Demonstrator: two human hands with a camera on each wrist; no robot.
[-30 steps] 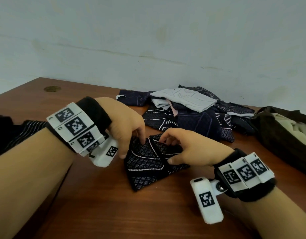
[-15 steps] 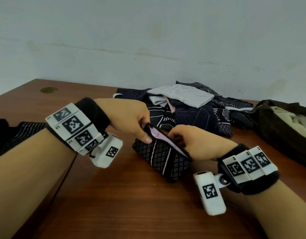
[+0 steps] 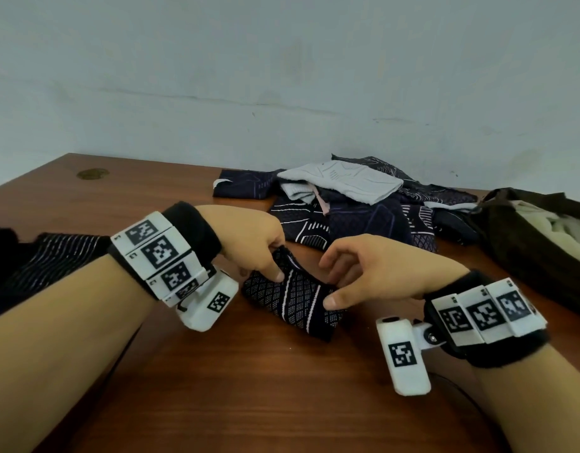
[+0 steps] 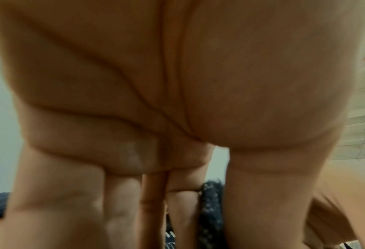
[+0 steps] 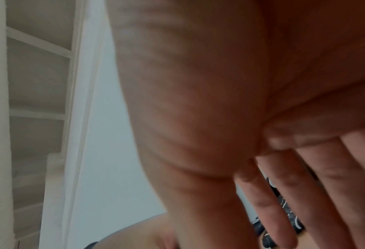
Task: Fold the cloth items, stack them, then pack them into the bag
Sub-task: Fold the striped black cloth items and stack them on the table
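My left thumb and curled fingers are pinching the upper left edge of the folded patterned cloth (image 3: 290, 297), and the left wrist view is showing a strip of the dotted fabric (image 4: 211, 210) caught between thumb and forefinger. The left hand (image 3: 249, 240) is sitting just above the cloth's near-left corner. My right thumb is pressing on the cloth's right end, while the other fingers (image 3: 331, 256) of the right hand (image 3: 376, 269) are arching loosely over its far edge; I am not able to tell whether they are closing on the fabric from behind. In the right wrist view those fingers (image 5: 318, 193) are reaching out fairly straight with dark patterned cloth showing between them.

The folded cloth is lying slantwise on the wooden table (image 3: 282, 387), between my two hands, navy with white diamond dots and pale stripes.

Beyond my hands, a loose pile of unfolded cloths (image 3: 357, 217) is sprawling near the table's far edge, a pale grey piece (image 3: 344, 181) lying on top of the dark ones. To the right of the pile, the dark brown bag (image 3: 524, 243) is gaping open with something cream-coloured inside. At the far left, a dark striped cloth (image 3: 53, 256) is lying partly behind my left forearm. Both wrists are wearing black bands with white marker blocks.
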